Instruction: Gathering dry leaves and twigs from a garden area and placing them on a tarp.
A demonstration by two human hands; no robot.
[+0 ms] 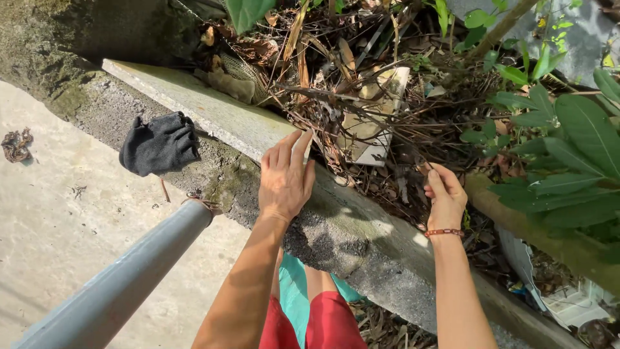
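My left hand [285,176] rests flat on the top edge of a low concrete wall [213,116], fingers apart and stretched toward a heap of dry leaves and twigs [361,110]. My right hand [444,197], with a bead bracelet on the wrist, is further right among the dry debris behind the wall; its fingers are curled near thin twigs, and whether they pinch anything is unclear. A pale flat board [378,123] lies half buried in the debris between and beyond the hands.
A dark glove [161,143] hangs on the wall's face to the left. A grey pipe [123,284] slants up from the lower left. Green leafy plants [568,142] fill the right side, and a mossy log [536,232] lies below them. Concrete ground [58,207] spreads at left.
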